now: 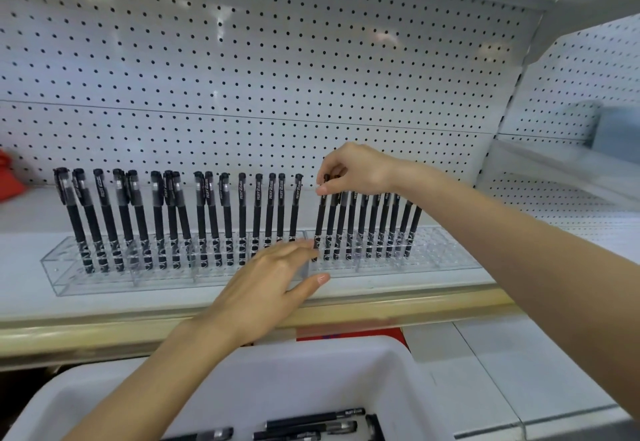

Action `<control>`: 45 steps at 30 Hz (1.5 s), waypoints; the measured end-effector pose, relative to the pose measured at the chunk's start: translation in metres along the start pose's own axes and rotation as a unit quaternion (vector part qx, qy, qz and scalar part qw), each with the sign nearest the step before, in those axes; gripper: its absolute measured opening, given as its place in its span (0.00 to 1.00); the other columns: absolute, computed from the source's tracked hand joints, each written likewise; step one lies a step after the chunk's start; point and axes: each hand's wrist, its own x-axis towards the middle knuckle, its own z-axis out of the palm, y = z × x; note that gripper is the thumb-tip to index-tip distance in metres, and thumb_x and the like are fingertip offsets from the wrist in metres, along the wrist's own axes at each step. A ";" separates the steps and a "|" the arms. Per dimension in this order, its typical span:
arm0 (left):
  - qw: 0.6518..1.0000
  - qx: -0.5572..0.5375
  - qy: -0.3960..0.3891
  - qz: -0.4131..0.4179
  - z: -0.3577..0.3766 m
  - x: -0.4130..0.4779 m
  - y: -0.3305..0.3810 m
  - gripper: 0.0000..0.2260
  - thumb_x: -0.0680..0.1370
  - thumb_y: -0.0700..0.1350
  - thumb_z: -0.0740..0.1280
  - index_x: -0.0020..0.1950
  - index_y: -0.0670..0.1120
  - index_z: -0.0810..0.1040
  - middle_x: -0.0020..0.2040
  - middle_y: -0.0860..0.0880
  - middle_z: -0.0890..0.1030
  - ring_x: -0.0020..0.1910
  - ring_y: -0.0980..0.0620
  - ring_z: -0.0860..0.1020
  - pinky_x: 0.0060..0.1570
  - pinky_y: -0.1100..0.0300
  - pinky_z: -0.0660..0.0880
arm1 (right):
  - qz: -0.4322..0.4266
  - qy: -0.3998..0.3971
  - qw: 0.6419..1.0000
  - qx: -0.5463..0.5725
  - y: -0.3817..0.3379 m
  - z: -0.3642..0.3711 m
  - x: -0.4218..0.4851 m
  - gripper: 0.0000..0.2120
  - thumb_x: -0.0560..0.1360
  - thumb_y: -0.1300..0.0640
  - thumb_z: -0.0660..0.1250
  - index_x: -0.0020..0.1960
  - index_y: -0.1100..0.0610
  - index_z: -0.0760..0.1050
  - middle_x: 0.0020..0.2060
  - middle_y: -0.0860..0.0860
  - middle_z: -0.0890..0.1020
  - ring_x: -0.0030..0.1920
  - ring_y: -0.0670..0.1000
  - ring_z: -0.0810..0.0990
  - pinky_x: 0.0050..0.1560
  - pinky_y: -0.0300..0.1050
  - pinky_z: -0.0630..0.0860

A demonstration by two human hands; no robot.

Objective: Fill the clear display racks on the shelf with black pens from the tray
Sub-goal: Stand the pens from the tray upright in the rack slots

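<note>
Tray (363,364) nearest: few pens (313,420) lying in it. On the shelf (24,267), my left hand (266,285), fingers straight, steadies the racks (69,281) where they meet. My right hand (349,170) pinches a pen (320,219) by its cap, tip in the right rack. Far row mostly filled; near holes and right end bare. Well short of full, I judge.

We see an evenly bright, cool-white scene; pale glare patches sit high on the pegboard (221,25), so the light seems to come from above; shadows are faint. The wide lens bows the shelf edge (104,323); the right-hand shelves (571,170) look smeared, and the tray (311,347) is soft.
</note>
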 end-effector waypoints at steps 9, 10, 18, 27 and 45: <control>0.998 0.027 0.037 0.039 -0.004 -0.039 -0.002 0.29 0.76 0.67 0.46 0.72 0.58 0.65 0.73 0.62 0.57 0.70 0.68 0.49 0.67 0.72 0.37 | -0.094 0.057 0.988 -0.104 -0.042 -0.015 -0.076 0.26 0.77 0.44 0.64 0.71 0.53 0.68 0.69 0.48 0.71 0.66 0.44 0.68 0.64 0.37 0.60; 0.999 0.018 0.032 0.033 -0.005 -0.050 -0.003 0.28 0.76 0.67 0.46 0.72 0.58 0.65 0.73 0.62 0.58 0.71 0.67 0.51 0.69 0.70 0.41 | -0.104 0.044 0.990 -0.088 -0.047 -0.009 -0.090 0.25 0.76 0.44 0.64 0.70 0.53 0.69 0.67 0.47 0.73 0.61 0.40 0.69 0.62 0.33 0.62; 1.000 0.004 -0.020 0.003 0.012 -0.122 -0.031 0.28 0.76 0.66 0.49 0.74 0.56 0.65 0.72 0.59 0.65 0.69 0.66 0.58 0.67 0.72 0.50 | -0.086 -0.162 0.983 0.012 -0.060 0.119 -0.164 0.27 0.75 0.43 0.66 0.70 0.51 0.69 0.65 0.46 0.75 0.62 0.42 0.73 0.64 0.40 0.69; 0.998 0.033 -0.022 -0.039 0.029 -0.155 -0.047 0.35 0.75 0.67 0.46 0.77 0.50 0.60 0.77 0.52 0.60 0.76 0.57 0.54 0.70 0.70 0.38 | 0.008 -0.216 0.972 0.094 -0.062 0.236 -0.167 0.26 0.75 0.43 0.67 0.67 0.56 0.72 0.63 0.51 0.76 0.63 0.51 0.73 0.65 0.44 0.69; 0.998 0.062 0.005 -0.024 0.042 -0.158 -0.052 0.30 0.79 0.62 0.50 0.76 0.46 0.64 0.75 0.50 0.64 0.75 0.54 0.58 0.74 0.60 0.45 | 0.038 -0.179 0.975 0.124 -0.045 0.251 -0.162 0.10 0.73 0.54 0.73 0.52 0.55 0.79 0.51 0.49 0.77 0.54 0.49 0.76 0.57 0.46 0.73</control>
